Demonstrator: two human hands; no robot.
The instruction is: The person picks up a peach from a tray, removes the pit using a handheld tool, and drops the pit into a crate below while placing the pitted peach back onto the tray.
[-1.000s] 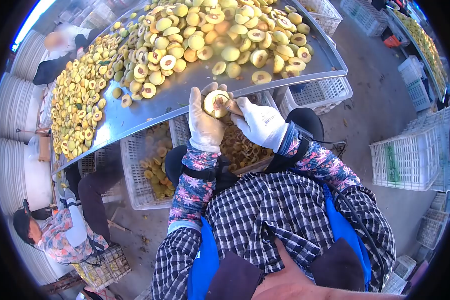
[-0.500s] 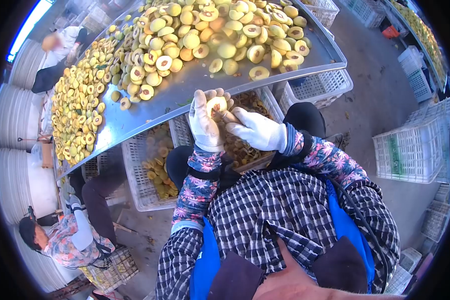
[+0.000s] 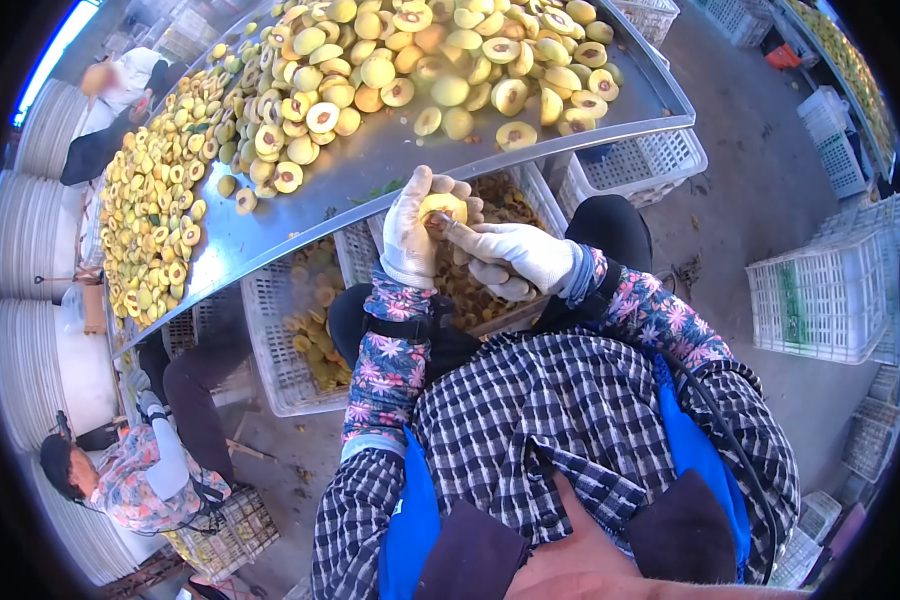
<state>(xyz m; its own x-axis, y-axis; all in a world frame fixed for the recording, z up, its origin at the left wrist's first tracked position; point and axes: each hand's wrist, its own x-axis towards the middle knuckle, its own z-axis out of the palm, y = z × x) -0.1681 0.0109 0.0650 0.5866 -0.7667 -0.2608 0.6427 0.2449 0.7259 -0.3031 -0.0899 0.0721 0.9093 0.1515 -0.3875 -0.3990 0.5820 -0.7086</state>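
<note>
Gloved in white, my left hand (image 3: 412,228) holds a halved yellow fruit (image 3: 444,208) with its cut face turned up, just past the metal table's near edge. My right hand (image 3: 518,256), also gloved, is closed round a small tool (image 3: 446,222), whose tip touches the middle of the fruit half. Much of the tool is hidden by the fingers. Beyond both hands, many halved fruits (image 3: 378,72) lie heaped on the metal table (image 3: 390,160).
White crates (image 3: 290,395) with fruit pieces stand below the table edge. Another crate (image 3: 640,170) is under the table's right corner, and stacked crates (image 3: 815,305) stand at the right. A seated co-worker (image 3: 140,470) is at the lower left; another person (image 3: 120,85) is at the upper left.
The fruit half has tilted in my left hand, and my right hand has turned, with its lower fingers now more visible. The tool still meets the fruit's centre.
</note>
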